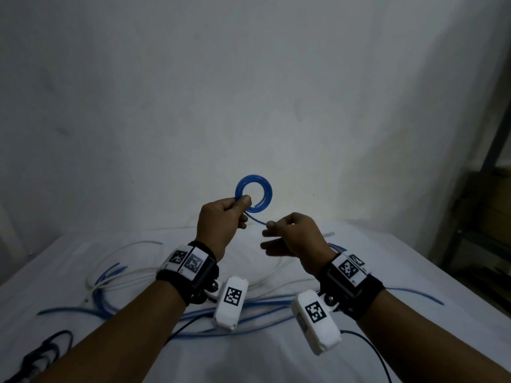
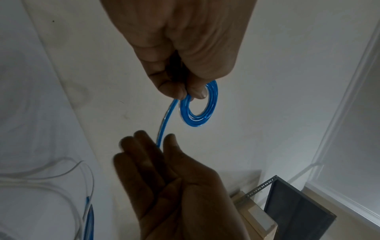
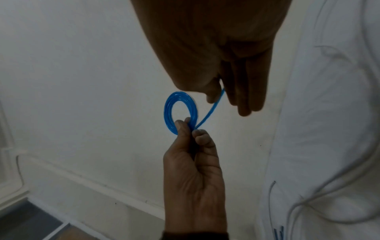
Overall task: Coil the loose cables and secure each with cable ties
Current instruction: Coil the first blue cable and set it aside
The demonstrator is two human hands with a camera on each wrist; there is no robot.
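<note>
The left hand (image 1: 221, 222) holds a small round coil of glossy translucent blue cable (image 1: 253, 194) up in front of the pale wall (image 1: 249, 92), well above the white cloth-covered surface (image 1: 387, 272); its grip is clamped on the lower left arc of the ring, thumb pressed flat against the front of the loops and the forefinger behind them. The coil is several turns lying tight against one another, forming a neat flat ring with an open round centre, and light catches thin pale streaks along its strands. From the pinched spot a single short tail of the same blue cable (image 1: 255, 218) runs down and to the right, nearly straight, to the right hand (image 1: 293, 236), whose thumb and forefinger are closed on the tail's end while the other fingers (image 3: 244, 97) stretch out loosely below. Both hands hang close together, just apart. Beneath them loose blue cables (image 1: 249, 305) and thin white cables (image 1: 124, 272) sprawl uncoiled across the cloth, crossing one another, and a black cable (image 1: 49, 346) lies at the near left corner
</note>
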